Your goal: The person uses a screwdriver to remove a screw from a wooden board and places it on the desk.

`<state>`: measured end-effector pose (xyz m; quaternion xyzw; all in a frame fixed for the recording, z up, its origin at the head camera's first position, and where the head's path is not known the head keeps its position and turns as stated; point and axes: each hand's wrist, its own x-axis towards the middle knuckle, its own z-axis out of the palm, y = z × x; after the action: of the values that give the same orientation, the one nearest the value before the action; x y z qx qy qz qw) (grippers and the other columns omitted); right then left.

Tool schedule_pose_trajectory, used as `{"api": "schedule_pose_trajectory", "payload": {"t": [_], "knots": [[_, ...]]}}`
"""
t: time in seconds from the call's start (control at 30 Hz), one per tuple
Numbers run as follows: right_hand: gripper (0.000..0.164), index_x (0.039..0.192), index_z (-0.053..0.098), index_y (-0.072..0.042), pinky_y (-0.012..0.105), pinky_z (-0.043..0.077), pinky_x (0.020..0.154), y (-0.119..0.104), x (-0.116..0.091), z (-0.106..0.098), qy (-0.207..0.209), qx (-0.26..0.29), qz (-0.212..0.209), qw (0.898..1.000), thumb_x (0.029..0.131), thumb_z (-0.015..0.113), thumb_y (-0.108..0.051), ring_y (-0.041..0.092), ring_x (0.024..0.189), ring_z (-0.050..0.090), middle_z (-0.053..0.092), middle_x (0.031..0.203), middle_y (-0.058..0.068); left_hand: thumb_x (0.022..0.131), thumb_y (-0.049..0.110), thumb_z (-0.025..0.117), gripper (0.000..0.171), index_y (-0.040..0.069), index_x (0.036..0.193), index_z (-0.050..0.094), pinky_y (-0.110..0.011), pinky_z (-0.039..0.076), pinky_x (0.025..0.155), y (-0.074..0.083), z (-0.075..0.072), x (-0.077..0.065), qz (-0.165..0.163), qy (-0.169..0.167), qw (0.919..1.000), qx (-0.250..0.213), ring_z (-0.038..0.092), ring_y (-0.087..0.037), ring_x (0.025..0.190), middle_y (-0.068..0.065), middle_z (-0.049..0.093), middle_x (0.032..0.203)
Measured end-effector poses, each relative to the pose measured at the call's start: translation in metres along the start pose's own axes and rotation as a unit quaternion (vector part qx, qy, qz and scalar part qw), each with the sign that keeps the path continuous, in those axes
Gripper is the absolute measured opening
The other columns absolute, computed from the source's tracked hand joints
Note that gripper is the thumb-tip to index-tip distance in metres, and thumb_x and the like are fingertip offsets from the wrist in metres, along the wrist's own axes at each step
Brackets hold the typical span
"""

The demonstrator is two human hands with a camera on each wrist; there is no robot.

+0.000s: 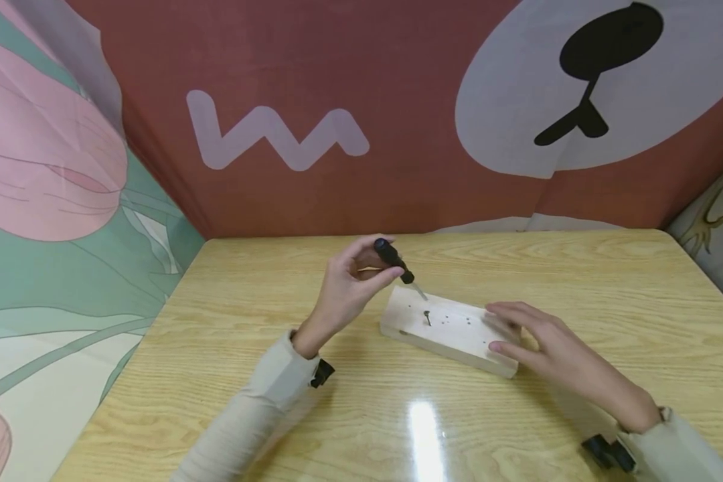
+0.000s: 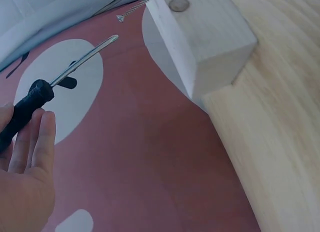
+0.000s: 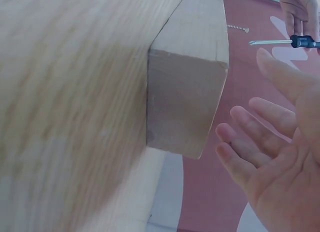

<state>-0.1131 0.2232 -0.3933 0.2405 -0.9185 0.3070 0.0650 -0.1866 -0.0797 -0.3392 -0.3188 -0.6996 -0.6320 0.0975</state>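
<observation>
Left hand (image 1: 348, 286) grasps screwdriver (image 1: 391, 257), tip off screw (image 1: 427, 317) standing in wooden block (image 1: 458, 337); right hand (image 1: 545, 343) near block, fingers released.

Fairly bright and even in the head view, apparently lit from above, with a narrow white glare on the glossy pale-yellow wood-grain worktop (image 1: 361, 415) near the lower edge. Softly shadowed near the bare right hand (image 1: 545, 348) and beside the beige-sleeved left forearm (image 1: 253, 408). Duller toward the top of the red-brown printed cloth backdrop (image 1: 397, 100). Dimmer, cooler and hazier in both wrist views, with weak contrast and softened detail. Glinting along the silver shaft of the black-handled screwdriver (image 2: 44, 90) in the left wrist view. Shaded grey on the end face of the pale rectangular wooden block (image 3: 187, 102) in the right
</observation>
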Motion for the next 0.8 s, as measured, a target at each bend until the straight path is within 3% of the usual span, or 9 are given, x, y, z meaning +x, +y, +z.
{"api": "schedule_pose_trajectory", "payload": {"t": [0.2,0.47,0.8], "knots": [[0.047,0.134,0.060,-0.007,0.037,0.057,0.080,-0.006,0.010,0.002,-0.001,0.008,0.001,1.000,0.093,0.071,-0.026,0.022,0.109,0.065,0.064,0.131,0.007,0.084,-0.007,0.073,0.037,-0.005,0.119,0.062,-0.034,0.063,0.077,-0.003,-0.009,-0.004,-0.012,0.012,0.9998,0.013,0.070,-0.006,0.087,-0.025,0.069,0.098],[0.048,0.135,0.060,-0.007,0.056,0.049,0.100,-0.014,0.025,0.007,-0.019,0.029,0.008,0.999,0.094,0.069,-0.030,0.034,0.125,0.058,0.063,0.133,0.008,0.083,-0.010,0.073,0.034,-0.007,0.114,0.060,-0.032,0.062,0.079,-0.006,-0.017,-0.005,-0.012,0.019,0.9997,0.009,0.070,-0.005,0.091,-0.029,0.069,0.107],[0.045,0.133,0.061,-0.005,0.050,0.054,0.094,-0.023,0.040,0.018,-0.020,0.053,-0.015,0.998,0.094,0.070,-0.026,0.030,0.118,0.064,0.067,0.127,0.009,0.082,-0.010,0.074,0.032,-0.009,0.112,0.060,-0.033,0.062,0.081,-0.013,-0.026,-0.011,-0.026,0.033,0.9990,0.015,0.071,-0.006,0.091,-0.029,0.069,0.107]]}}
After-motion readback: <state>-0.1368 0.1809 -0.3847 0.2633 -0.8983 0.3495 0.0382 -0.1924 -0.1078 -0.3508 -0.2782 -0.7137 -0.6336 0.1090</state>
